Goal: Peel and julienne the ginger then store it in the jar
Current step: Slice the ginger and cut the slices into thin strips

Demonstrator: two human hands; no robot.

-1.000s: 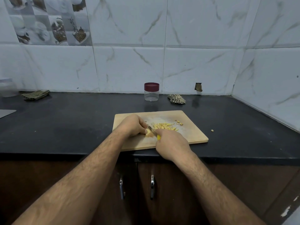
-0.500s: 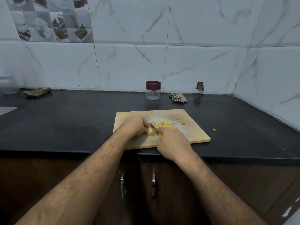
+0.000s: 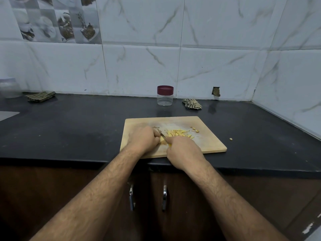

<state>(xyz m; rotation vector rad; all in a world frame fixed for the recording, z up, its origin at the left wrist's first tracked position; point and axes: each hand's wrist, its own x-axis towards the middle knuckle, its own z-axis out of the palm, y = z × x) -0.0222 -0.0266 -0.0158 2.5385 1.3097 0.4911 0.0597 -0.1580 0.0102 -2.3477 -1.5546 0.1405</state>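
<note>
A: Ginger, remaining unsliced pale-yellow piece (image 3: 162, 140): location and status?

B: On the rectangular pale wooden cutting board (image 3: 208, 143), pinned under the curled fingertips of the left hand (image 3: 145, 140). Little of it shows between the two hands.

A: Knife?

B: Small steel blade with a yellow handle (image 3: 164, 136), gripped in the right hand (image 3: 183, 150), fingers wrapped round the handle. Compared with a second ago the blade tip sits closer to the left knuckles; the two hands have drawn together.

A: Output so far?

B: Heap of thin yellow ginger matchsticks (image 3: 178, 133), just right of the blade, looking much as it did a second ago. Few small trimmings (image 3: 194, 129) lie beyond it; one stray bit (image 3: 230, 139) sits on the black stone counter (image 3: 69, 129).

A: Storage vessel?

B: Small clear jar with a maroon screw lid (image 3: 165, 95), at the back by the wall, lid on, apparently empty, well apart from the board.

A: Reading?

B: Julienning probably near its end; jarring not yet begun.
</note>
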